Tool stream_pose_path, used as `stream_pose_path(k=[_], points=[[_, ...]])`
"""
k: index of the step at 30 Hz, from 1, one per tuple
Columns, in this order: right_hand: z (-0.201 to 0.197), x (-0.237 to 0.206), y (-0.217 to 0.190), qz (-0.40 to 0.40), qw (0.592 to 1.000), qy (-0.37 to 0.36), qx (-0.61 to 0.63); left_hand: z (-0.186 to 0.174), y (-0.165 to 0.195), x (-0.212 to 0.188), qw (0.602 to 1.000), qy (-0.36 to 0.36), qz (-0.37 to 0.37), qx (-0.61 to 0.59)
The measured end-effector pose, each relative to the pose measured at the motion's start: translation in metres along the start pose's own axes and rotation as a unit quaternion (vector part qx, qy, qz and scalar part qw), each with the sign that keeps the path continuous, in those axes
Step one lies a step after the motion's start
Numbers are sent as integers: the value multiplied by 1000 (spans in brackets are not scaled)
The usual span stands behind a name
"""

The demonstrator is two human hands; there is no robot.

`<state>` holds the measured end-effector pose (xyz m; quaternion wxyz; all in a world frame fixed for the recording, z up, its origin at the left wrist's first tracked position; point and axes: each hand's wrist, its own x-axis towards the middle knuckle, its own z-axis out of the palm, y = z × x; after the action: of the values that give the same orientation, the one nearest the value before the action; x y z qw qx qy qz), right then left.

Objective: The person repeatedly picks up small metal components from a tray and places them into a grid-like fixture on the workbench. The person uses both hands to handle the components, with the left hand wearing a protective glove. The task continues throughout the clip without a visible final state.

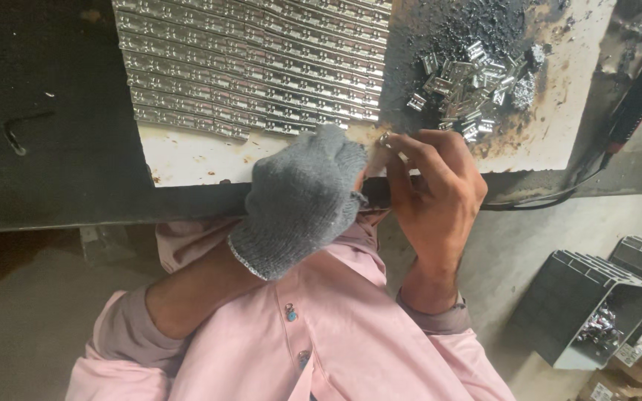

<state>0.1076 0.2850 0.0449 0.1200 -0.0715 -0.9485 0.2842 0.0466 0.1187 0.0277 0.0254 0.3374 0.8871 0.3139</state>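
My left hand (302, 197) wears a grey knit glove and is closed at the near edge of a worn white board (187, 156). My bare right hand (432, 189) meets it there, fingertips pinching a small shiny metal piece (385, 139) between the two hands. Whether the gloved fingers also grip that piece is hidden by the glove. Rows of silver metal strips (261, 59) lie stacked on the board just beyond the hands. A loose pile of small metal clips (469, 82) sits to the right of them.
The board rests on a dark metal bench (46, 111) with a hex key (20, 134) lying on its left. Black filings and soot (477, 22) surround the clip pile. On the floor at right stand grey metal bins (588, 312) holding shiny parts. A cable (559, 194) runs along the bench's edge.
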Motion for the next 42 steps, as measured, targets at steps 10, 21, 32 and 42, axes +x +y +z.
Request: stream_pose_path(k=[10, 21, 32, 42], points=[[6, -2, 3, -10, 1000, 5, 22, -5, -3, 7, 1000, -5, -14, -9], [22, 3, 5, 5, 997, 42, 72, -5, -5, 10, 999, 29, -33, -6], [9, 13, 27, -7, 995, 43, -94, 24, 8, 74, 996, 68, 21, 44], [-3, -7, 28, 61, 993, 83, 59, 50, 2, 111, 989, 98, 81, 69]])
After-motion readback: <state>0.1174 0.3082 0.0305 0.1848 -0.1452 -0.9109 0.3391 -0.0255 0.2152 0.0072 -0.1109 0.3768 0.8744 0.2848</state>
